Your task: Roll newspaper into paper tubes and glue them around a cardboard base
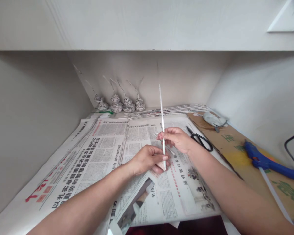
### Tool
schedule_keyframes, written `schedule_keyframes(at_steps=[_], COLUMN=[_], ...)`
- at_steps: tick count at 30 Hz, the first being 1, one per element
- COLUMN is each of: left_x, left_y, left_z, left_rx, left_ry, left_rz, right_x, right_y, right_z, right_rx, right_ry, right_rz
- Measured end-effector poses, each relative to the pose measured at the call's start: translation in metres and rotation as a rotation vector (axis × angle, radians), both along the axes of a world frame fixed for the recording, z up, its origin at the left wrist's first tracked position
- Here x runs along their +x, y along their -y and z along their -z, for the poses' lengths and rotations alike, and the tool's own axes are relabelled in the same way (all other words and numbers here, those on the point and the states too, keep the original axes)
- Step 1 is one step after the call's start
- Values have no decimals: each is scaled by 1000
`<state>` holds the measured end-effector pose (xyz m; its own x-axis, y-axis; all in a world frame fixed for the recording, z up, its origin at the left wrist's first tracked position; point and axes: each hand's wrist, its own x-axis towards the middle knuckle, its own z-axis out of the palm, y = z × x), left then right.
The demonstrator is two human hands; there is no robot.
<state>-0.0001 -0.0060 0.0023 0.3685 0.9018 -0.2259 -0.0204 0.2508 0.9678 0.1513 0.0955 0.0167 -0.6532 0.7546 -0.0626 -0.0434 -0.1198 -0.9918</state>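
A thin white rolled paper stick stands nearly upright in front of me, tapering toward its top. Near its lower end, my left hand grips it between thumb and fingers. A little higher, the fingers of my right hand close on the same stick. Small pale paper bits show by the right fingers; I cannot tell whether they are held. Below the left hand, a newspaper strip with a picture slants down toward the near edge; whether it joins the stick is hidden. Newspaper sheets lie beneath both hands.
Several gourd-shaped woven paper pieces stand at the back left, beside a bundle of paper sticks. Black scissors lie right of my hands. A blue glue gun rests on cardboard. An overhang crosses above.
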Motion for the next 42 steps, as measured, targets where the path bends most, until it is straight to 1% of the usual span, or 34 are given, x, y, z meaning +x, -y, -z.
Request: schedule_keyframes(at_steps=[1,2,5,6,7,10,11,15,16,19,20,21,24,25,26,29,30,34,35,36,39,40,42], left_x=[0,0,-1,-1,-2,-2,-1,-1,-1,-1,-2,-2,-2,-1,-1,-1,-1,-2,-3,-3,-2,-2,-2], left_y=[0,0,-1,-1,-1,-1,-1,-1,-1,-1,-1,-1,0,0,-1,-1,-1,-1,-1,-1,-1,-1,-1], left_z=[0,0,0,0,0,0,-1,-2,-2,-1,-1,-1,-2,-2,-2,-1,0,1,1,1,0,-1,-2], left_rx=[-8,-13,-7,1,10,25,25,21,24,37,41,44,42,38,35,39,40,20,19,20,15,9,1], left_ry=[-3,-5,-2,-2,-3,-6,-6,-16,-17,-14,-14,-16,-25,-25,-23,-17,-17,-17,-16,-16,-17,-17,-14], left_rz=[-5,-12,-30,-28,-20,4,4,-7,-6,6,7,6,-9,-13,-12,-6,-8,-30,-27,-20,-11,-15,-28], right_x=[1,1,4,4,5,4,4,4,4,3,3,3,3,3,3,3,4,6,6,6,5,5,5], right_y=[0,-1,-1,-1,-1,-2,-2,-1,-1,-1,-2,-2,-2,-2,-2,-3,-4,-4,-4,-5,-5,-5,-3], right_z=[0,-1,-2,-2,-2,-2,-2,-3,-3,-2,-1,-1,-1,-1,0,1,1,-1,-1,-1,0,0,-2], right_rx=[3,5,-9,-15,-17,7,15,30,35,42,43,42,51,56,61,56,51,66,73,73,49,45,55], right_ry=[-8,-12,17,29,39,44,41,36,39,56,61,60,29,23,25,57,63,58,61,67,76,72,57], right_rz=[20,7,-151,-181,-179,-66,-56,-181,-178,-58,-40,-55,-180,-195,-179,-54,-43,-190,-192,-164,-25,-18,-85])
